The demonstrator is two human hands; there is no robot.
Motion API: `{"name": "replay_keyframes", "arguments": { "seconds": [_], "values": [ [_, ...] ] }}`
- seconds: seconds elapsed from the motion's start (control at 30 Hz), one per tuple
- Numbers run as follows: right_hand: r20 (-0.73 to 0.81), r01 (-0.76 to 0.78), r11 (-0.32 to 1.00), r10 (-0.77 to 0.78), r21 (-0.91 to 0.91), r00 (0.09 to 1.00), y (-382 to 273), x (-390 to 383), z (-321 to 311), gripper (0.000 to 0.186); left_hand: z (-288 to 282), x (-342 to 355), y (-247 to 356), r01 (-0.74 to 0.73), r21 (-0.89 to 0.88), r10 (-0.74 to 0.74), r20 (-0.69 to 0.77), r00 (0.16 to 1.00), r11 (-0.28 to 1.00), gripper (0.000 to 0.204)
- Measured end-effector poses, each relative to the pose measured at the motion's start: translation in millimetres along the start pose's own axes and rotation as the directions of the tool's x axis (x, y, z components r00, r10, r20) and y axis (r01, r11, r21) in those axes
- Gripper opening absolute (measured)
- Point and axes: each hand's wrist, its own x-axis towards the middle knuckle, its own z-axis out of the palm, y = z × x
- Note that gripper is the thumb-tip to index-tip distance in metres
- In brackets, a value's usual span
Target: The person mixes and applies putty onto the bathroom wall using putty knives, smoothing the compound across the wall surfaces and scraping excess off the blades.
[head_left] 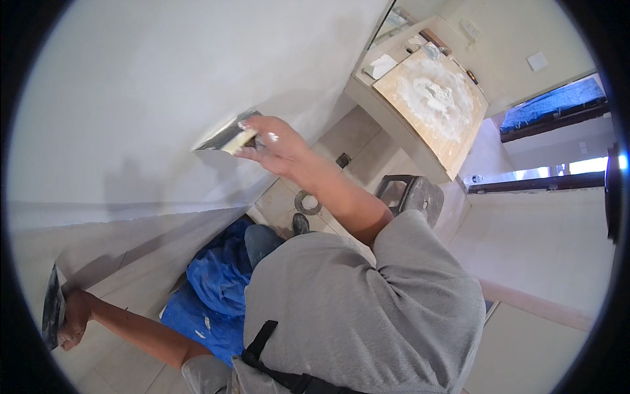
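My right hand (pixel 279 144) is closed round a wide putty knife (pixel 230 133) with a pale handle. Its blade lies tilted against the white wall (pixel 118 92), and white compound smears my fingers. At the lower left, my left hand (pixel 75 318) grips a second wide, dark-bladed scraper (pixel 52 312) held away from my body, close to the wall's lower part. That scraper's handle is mostly hidden by my fingers.
On a counter to the right, a wooden board (pixel 400 75) carries white compound (pixel 436 95). A grey step stool (pixel 420 197) stands below it. Blue sheeting (pixel 216 282) covers floor beside the wall. A round ring (pixel 307 202) lies near my shoe (pixel 300 224).
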Motion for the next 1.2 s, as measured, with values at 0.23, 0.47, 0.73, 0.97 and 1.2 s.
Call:
{"name": "replay_keyframes", "arguments": {
  "seconds": [0.23,0.47,0.73,0.97,1.2],
  "values": [
    [-0.053,0.024,0.99,-0.032,-0.137,0.998,1.5,-1.3,-129.3,0.031,-1.7,8.7,37.9,-0.076,0.086,0.067,0.104,0.992,0.993,0.02],
    [-0.483,-0.016,0.99,-0.055,-0.141,0.874,79.8,90.9,-254.3,0.034,6.7,4.1,12.7,0.178,-0.437,-0.213,-0.032,0.977,0.882,0.027],
    [-0.622,0.047,0.958,-0.221,-0.283,0.751,98.1,132.1,-174.6,0.029,-7.7,16.7,86.0,-0.057,0.057,0.047,0.153,0.987,0.997,0.061],
    [-0.06,0.445,0.431,-0.768,-0.785,0.638,109.9,8.4,-27.6,0.032,10.6,-5.1,51.4,0.037,0.071,-0.043,0.078,0.996,0.997,0.056],
    [-0.467,0.128,0.916,-0.31,-0.381,0.828,125.4,64.1,-167.6,0.031,14.6,-13.4,28.6,0.004,0.112,-0.008,0.035,0.999,0.994,0.052]
  ]
}}
